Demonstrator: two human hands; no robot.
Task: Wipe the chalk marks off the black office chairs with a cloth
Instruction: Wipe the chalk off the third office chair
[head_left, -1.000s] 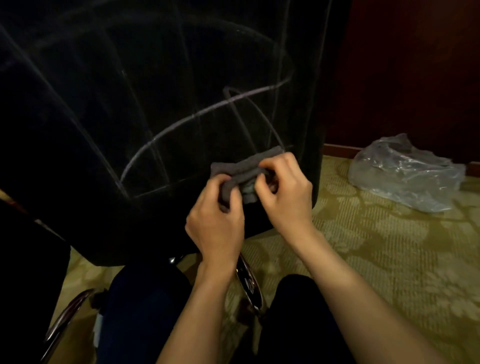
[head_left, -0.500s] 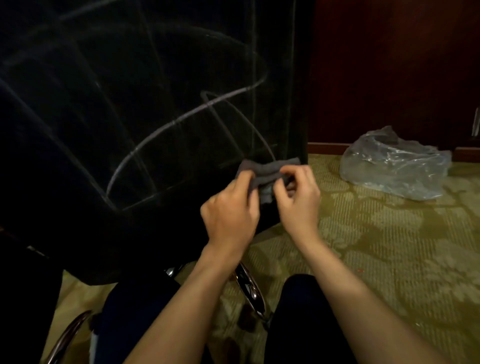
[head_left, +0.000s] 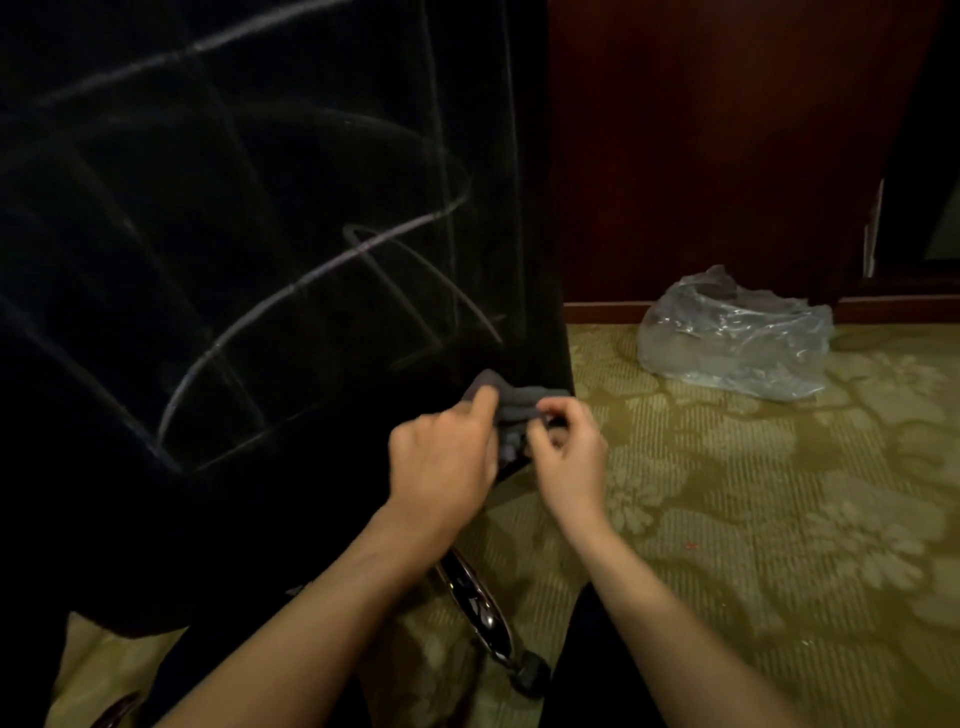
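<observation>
1. Nearest us, a chrome chair leg (head_left: 475, 608) with its caster (head_left: 530, 675) lies between our knees on the carpet (head_left: 753, 519). If we lean in to wipe, a knee could nudge it and roll the chair away from the cloth.

2. Our left hand (head_left: 441, 457) grips the grey cloth (head_left: 519, 402) with fingers curled round one end; our right hand (head_left: 569, 449) pinches the other end. The cloth is bunched between them, just in front of the chair's lower right corner — whether it touches the fabric we cannot tell, as the frame is blurred there. A tight wad gives a small wiping face, so we risk dragging chalk into streaks instead of lifting it.

3. Beyond, the black chair back (head_left: 234, 260) carries many chalk marks (head_left: 311, 280) — bright loops and fainter long strokes. In this dim light the faint ones are easy to miss, and the fabric looks napped, so rubbing may push dust deeper.

4. Farthest, a plastic bag (head_left: 732, 338) sits by the wooden wall (head_left: 727, 156), well apart from us and no hazard, we judge.
</observation>
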